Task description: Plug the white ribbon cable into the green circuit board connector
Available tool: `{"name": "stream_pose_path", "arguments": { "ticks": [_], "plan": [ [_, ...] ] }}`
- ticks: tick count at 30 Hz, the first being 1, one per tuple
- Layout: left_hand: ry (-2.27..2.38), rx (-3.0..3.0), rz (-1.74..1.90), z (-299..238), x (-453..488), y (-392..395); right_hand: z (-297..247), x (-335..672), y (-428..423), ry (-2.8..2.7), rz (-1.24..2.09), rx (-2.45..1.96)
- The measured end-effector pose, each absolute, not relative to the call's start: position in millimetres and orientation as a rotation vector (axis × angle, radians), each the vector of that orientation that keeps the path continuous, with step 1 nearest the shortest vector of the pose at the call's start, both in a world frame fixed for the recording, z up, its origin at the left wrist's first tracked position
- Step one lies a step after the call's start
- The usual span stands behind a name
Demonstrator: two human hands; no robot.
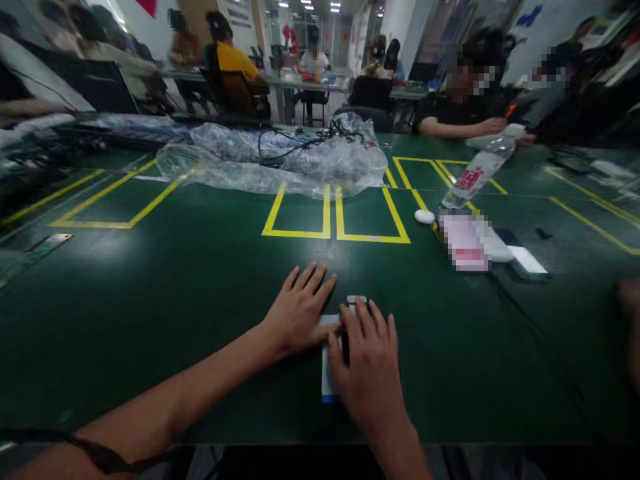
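Pressing flat, both hands lie open, gripping nothing: left hand [300,308] touching, right hand [369,363] atop a white packet [326,385] on the tabletop [200,300] at six o'clock. Seemingly steadying it; lifting calls for fingertips under an edge. Water bottle [475,173] lies at two o'clock.

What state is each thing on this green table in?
Left hand: flat, fingers spread, on white flat packet.
Right hand: flat, covering the packet.
Clear plastic bottle: lying on its side.
Clear plastic bag: crumpled, lying flat.
Black cable: tangled.
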State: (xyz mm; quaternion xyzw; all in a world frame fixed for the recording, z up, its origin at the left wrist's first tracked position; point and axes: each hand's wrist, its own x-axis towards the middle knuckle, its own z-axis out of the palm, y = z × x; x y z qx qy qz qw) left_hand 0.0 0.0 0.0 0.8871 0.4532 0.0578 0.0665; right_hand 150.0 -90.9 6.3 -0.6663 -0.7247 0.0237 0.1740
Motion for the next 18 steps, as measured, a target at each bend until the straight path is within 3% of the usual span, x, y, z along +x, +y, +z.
{"name": "stream_pose_path", "arguments": {
  "ticks": [11,18],
  "plan": [
    [1.320,2.679,0.157,3.1,-13.9,-2.5,7.2,152.6,-89.0,-2.080,0.075,-1.906],
    [1.923,2.460,0.203,6.3,-168.0,-0.3,11.4,150.1,-92.5,-2.089,0.120,-1.917]
  ]
}}
